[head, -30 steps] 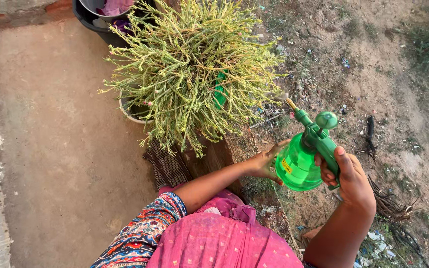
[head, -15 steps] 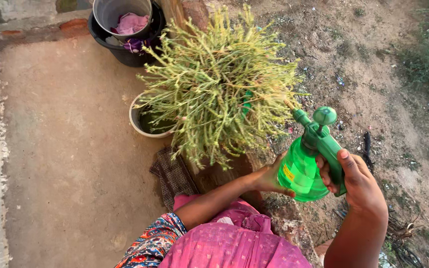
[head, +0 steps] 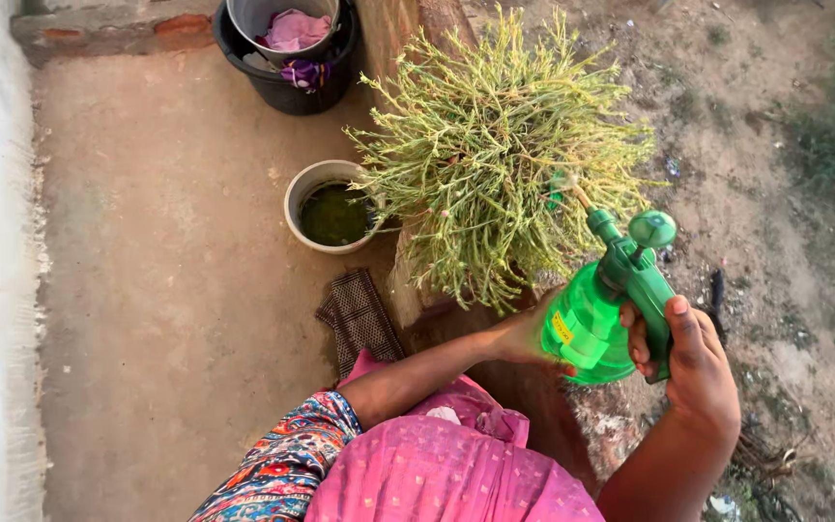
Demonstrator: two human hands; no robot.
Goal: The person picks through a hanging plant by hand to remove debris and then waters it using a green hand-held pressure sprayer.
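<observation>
A translucent green pump spray bottle (head: 591, 324) is held with both hands, its nozzle aimed into a bushy yellow-green plant (head: 504, 155) that stands on a low wall. My right hand (head: 693, 362) grips the bottle's handle with the thumb on top. My left hand (head: 524, 333) cups the bottle's underside from the left. The plant's pot is hidden under the foliage.
A pale bowl of green water (head: 331, 208) sits on the concrete floor left of the plant. A black tub holding a metal bucket with cloths (head: 287, 48) stands at the top. A dark woven mat (head: 359, 319) lies by the wall. Bare littered soil (head: 775, 193) spreads to the right.
The view has shifted, so the plant, bowl and tub now sit further right. Both hands keep hold of the bottle, and its nozzle is closer into the foliage.
</observation>
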